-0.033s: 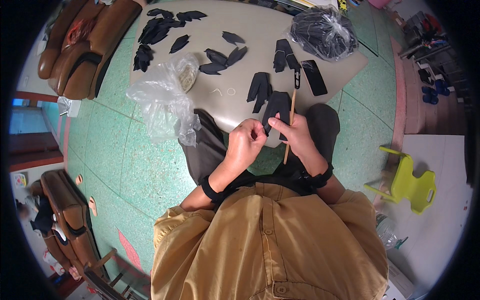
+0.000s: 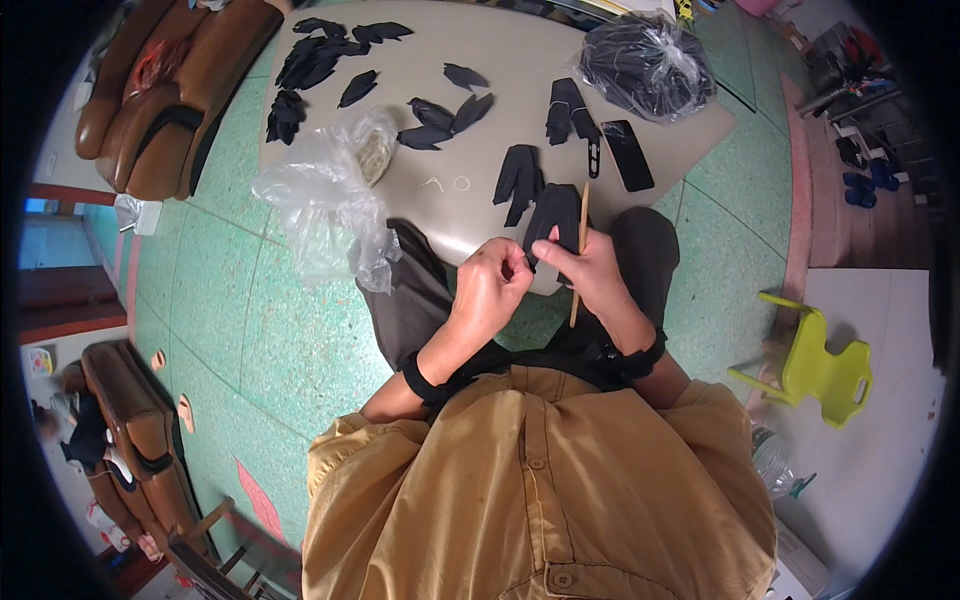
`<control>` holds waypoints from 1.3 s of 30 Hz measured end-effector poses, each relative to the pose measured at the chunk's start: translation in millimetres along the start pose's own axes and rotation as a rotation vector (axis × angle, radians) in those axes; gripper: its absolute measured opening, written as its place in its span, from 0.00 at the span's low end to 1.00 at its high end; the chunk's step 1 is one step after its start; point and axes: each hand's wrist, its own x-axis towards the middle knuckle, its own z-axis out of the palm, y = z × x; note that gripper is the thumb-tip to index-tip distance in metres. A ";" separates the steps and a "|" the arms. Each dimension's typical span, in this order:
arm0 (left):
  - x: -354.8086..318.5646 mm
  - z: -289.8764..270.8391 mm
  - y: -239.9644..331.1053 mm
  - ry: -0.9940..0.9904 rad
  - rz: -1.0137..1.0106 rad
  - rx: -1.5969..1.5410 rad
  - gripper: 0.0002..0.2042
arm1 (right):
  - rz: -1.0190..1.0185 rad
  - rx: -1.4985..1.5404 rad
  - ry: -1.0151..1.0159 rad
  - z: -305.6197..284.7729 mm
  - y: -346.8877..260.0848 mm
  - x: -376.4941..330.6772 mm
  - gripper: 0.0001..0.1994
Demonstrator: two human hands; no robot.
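A black folded piece, cloth-like and split into two legs [image 2: 556,207], is held over the near edge of the table. My right hand [image 2: 598,270] is closed on its right side, thumb on top, with a thin wooden stick [image 2: 584,215] also in its grip. At the piece's lower left corner, my left hand [image 2: 490,280] is pinched; its fingertips are partly hidden. Just beyond lies a similar black piece [image 2: 518,180], and farther off a banded black bundle [image 2: 563,110]. A small black slotted tool [image 2: 594,157] rests near the stick's far end.
On the beige table [image 2: 500,60] are scattered black pieces [image 2: 430,125], a clear bag [image 2: 340,170] of pale bands, two loose bands [image 2: 462,183], a phone [image 2: 628,157] and a full plastic bag [image 2: 648,68]. A green chair [image 2: 825,365] stands right; brown sofas [image 2: 170,90] are left.
The wooden stick and my right thumb have shifted very slightly. Both hands keep their hold on the black piece.
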 end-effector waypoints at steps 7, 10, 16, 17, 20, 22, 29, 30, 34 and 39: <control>-2.6 -5.2 7.7 -0.079 0.002 -0.079 0.04 | -0.327 -0.479 0.169 5.5 -1.4 -5.8 0.10; -1.6 -11.0 -6.1 -0.172 -0.188 -0.234 0.04 | -0.268 -0.517 0.132 1.4 0.9 -3.0 0.09; 1.2 -18.7 -16.9 -0.291 -0.377 -0.511 0.08 | -0.109 -0.345 0.014 -2.0 8.0 0.7 0.10; 1.4 -19.8 -17.8 -0.292 -0.379 -0.511 0.08 | -0.119 -0.329 -0.006 -1.7 7.8 0.5 0.10; 3.1 -22.2 -16.9 -0.315 -0.410 -0.419 0.09 | -0.148 -0.313 -0.049 -4.4 10.2 3.1 0.10; 4.7 -23.3 -12.0 -0.339 -0.464 -0.455 0.08 | -0.164 -0.312 -0.077 -3.2 5.3 4.9 0.11; -0.7 -14.1 -17.5 -0.355 -0.358 -0.553 0.06 | -0.220 -0.279 0.023 1.7 -2.7 10.5 0.12; -1.3 -14.6 -15.7 -0.363 -0.344 -0.453 0.06 | -0.233 -0.259 0.051 2.7 -0.1 10.5 0.12; -1.8 -14.6 -18.3 -0.386 -0.360 -0.407 0.06 | -0.225 -0.337 0.053 -0.3 6.4 16.4 0.13; 0.9 -17.1 -18.6 -0.447 -0.407 -0.505 0.06 | -0.171 -0.257 -0.124 -3.7 8.9 23.9 0.13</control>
